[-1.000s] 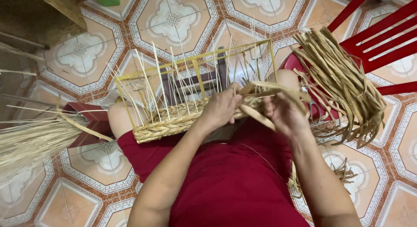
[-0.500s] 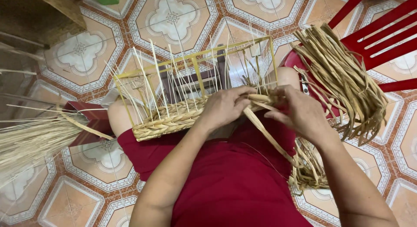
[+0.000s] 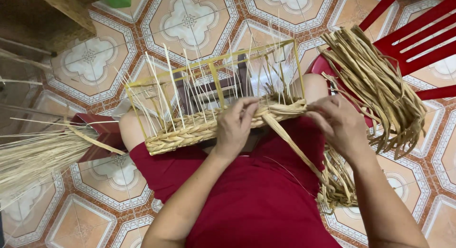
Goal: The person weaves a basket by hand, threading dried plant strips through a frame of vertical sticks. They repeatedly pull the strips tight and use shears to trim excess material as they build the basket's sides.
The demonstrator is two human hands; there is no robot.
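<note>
Two hands work at the braided rim (image 3: 209, 127) of a half-woven basket lying across our lap, and we take that rim as our landmark. Our left hand (image 3: 236, 127) lies over the middle of it, fingers curled down and closed on the braid. Our right hand (image 3: 338, 127) sits just past the rim's right end, pinched narrow on a flat straw strand (image 3: 294, 148) that leaves the braid and runs down toward a loose coil of fibre (image 3: 339, 188) below and to the right.

Thin upright stakes (image 3: 199, 91) rise from the rim inside a yellow frame (image 3: 213, 62). We judge them the weakest part: a hard pull on the strand could bend or snap the ones nearest the right end. If our left hand slackens, the last turns of braid may loosen. The strand itself looks dry and could split where it twists. The hanging bundle of straw (image 3: 380, 81), right of the rim against the red chair (image 3: 418, 34), may catch our wrist and tangle.
</note>
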